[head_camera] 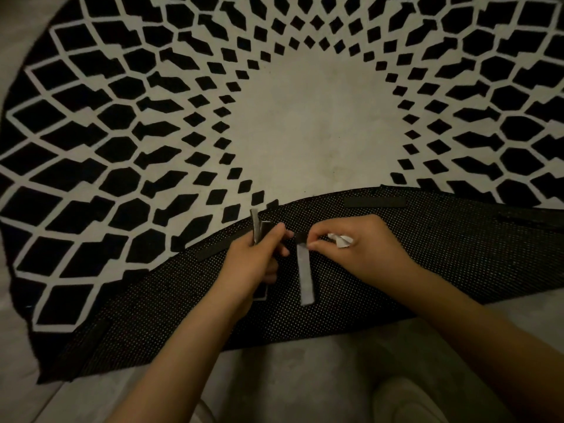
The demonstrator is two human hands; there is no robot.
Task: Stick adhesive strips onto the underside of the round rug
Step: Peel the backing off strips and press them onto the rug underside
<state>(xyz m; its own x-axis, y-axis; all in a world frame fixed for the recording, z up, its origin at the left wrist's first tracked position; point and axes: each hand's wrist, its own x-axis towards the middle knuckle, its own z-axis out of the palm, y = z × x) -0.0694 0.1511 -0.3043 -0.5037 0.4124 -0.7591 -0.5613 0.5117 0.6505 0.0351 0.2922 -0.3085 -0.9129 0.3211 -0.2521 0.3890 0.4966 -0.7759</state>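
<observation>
Round rug (pixel 128 123) lies on the floor (pixel 305 377), black-and-white lattice pattern facing up, pale plain centre toward 12 o'clock. Near edge is folded back over the top face, exposing the underside (pixel 442 264): dark backing with fine pale dots, running as a band from 8 o'clock to 3 o'clock.

Left hand (pixel 253 257) is closed around a small bundle of strips (pixel 258 227); their ends stick up above the fist toward 12 o'clock, and a dark end shows below the hand. Its thumb and forefinger reach toward 3 o'clock, at the dark end of the strip being worked.

Right hand (pixel 363 248) has thumb and forefinger pressed together, pinching the top of the pale liner (pixel 306 276) where it meets that dark strip end (pixel 300 237). The liner hangs down toward 6 o'clock over the underside, free end near the fold. A crumpled bit of white paper (pixel 341 240) is tucked under the other fingers of the same hand.

Dark strips lying flat on the underside: one at 9 o'clock of the left hand (pixel 210 253), one at 12 o'clock of the right hand near the folded edge (pixel 375 202). A third, at 3 o'clock (pixel 531 218), is dim; hard to confirm.

Both forearms enter from 6 o'clock. Light is low.
</observation>
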